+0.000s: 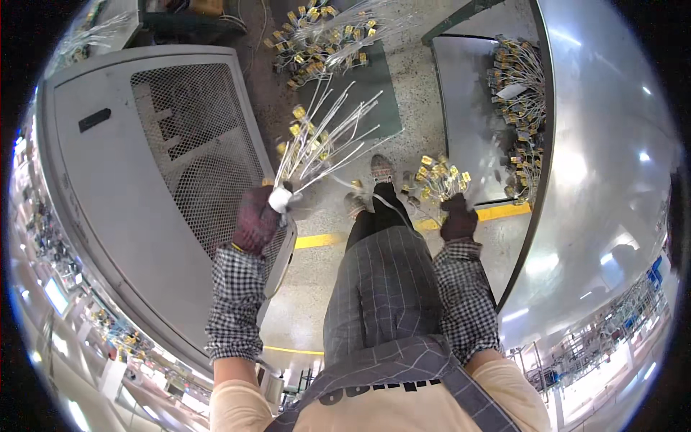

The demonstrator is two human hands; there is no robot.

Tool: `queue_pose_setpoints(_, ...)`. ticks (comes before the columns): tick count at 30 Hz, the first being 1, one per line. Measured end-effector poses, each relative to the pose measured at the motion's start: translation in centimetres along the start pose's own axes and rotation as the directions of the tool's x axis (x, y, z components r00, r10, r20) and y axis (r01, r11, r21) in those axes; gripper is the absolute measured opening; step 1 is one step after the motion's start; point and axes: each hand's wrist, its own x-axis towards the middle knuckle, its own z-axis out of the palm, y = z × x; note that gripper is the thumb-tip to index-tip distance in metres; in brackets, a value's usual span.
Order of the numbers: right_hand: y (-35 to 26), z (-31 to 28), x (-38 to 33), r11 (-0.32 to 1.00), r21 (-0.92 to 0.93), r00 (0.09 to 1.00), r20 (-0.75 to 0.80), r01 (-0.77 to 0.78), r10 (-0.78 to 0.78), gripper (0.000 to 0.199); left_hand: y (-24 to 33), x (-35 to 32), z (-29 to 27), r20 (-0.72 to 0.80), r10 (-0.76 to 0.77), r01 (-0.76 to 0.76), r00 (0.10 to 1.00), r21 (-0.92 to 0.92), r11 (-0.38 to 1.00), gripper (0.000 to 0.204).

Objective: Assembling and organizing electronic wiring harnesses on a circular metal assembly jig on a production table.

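Observation:
My left hand, in a dark maroon glove, is closed round a bundle of white wires with yellow tags or connectors among them. The wire ends fan out up and to the right, and a white wrapped part shows at the grip. My right hand, gloved alike, is closed on a second wire bundle, whose yellow ends point up and left. Both bundles hang above the floor, on either side of my legs. The fingers of the right hand are partly hidden by the glove's back.
On the left stands a grey cabinet with a mesh panel. A shiny metal surface fills the right. Below it, a shelf holds several wire bundles. More bundles lie ahead on a green mat. A yellow line crosses the floor.

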Motion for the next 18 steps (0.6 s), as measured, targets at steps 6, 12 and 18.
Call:
queue_pose_setpoints(6,6.6,-3.8,-3.1,0.963,0.231,0.955,-0.225,-0.139,0.192,0.015,-0.4,5.6,-0.4,-0.136,0.044,-0.070,0.990,-0.191,0.979,0.037)
queue_pose_setpoints(12,-1.7,-0.8,-4.6,0.872,0.482,0.987,-0.083,-0.083,0.139,0.025,5.3,9.1,-0.2,0.028,0.171,-0.168,0.985,0.409,0.897,0.051)
queue_pose_setpoints(18,0.6,2.0,-2.2,0.887,0.409,0.966,-0.042,-0.216,0.255,0.037,2.3,17.0,2.3,-0.320,0.337,-0.151,0.886,0.488,0.860,0.046)
